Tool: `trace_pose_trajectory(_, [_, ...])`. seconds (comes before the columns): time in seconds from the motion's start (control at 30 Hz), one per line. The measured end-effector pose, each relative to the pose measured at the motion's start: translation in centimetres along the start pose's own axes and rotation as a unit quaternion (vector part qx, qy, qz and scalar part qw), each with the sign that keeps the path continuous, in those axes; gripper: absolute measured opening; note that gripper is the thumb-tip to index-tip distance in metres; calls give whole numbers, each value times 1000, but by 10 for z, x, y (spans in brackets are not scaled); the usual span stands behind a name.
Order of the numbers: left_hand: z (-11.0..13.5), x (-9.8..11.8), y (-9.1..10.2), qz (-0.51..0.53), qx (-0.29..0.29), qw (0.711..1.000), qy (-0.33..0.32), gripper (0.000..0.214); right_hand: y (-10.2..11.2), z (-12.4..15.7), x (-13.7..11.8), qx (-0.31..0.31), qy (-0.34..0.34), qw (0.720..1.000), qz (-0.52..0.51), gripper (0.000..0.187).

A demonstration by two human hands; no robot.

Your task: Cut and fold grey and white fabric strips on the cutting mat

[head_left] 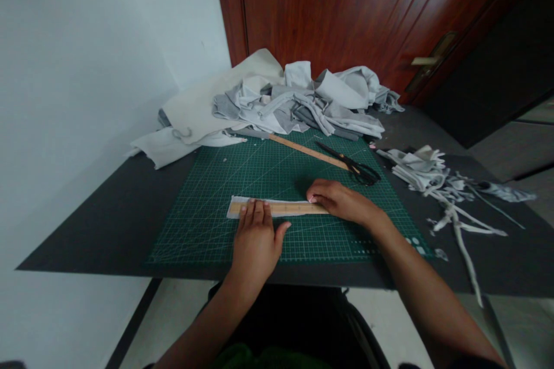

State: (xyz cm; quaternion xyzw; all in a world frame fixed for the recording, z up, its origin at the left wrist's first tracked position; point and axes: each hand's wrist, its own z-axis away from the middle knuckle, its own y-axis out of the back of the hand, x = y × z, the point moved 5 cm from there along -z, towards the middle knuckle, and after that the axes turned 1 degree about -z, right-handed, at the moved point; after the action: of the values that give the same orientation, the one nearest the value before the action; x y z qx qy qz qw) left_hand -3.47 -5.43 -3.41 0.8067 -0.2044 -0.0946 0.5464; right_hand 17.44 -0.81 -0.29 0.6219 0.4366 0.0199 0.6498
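Note:
A wooden ruler (289,207) lies flat over a narrow strip of white fabric (232,200), whose edges peek out around its left end. Pressing down on the ruler's left part is my left hand (255,236), fingers stretched out and thumb spread to the side. My right hand (335,199) rests at the ruler's right end with its fingers curled closed near the upper edge. What sits in that pinch is hidden, and the hand covers the right ends of ruler and strip. Beneath everything is a green cutting mat (208,236) with a printed grid.
Black scissors (361,172) lie beyond my right hand, across a second wooden strip (303,149). Piled grey and white fabric (277,104) lines the back, beside a cream piece (203,104). Fabric scraps and cords (424,173) cover the right of the dark table (130,213).

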Motion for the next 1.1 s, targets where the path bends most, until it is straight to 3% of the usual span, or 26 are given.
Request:
trace_pose_trajectory(0.4, [-1,0,1,-2,3,1000,-5,66,1,0,0,1,-1,1000,5,20])
trace_pose_trajectory(0.67, [-1,-1,1,20,0,1000,2,65,5,-1,3,40,-1,999,6,21])
trace_pose_trajectory(0.87, [-1,-1,2,13,8,1000,-2,64,0,-2,0,10,-1,1000,5,20])
trace_pose_trajectory(1.1, [-1,-1,0,-1,7,1000,-4,65,5,0,5,41,-16,999,0,22])
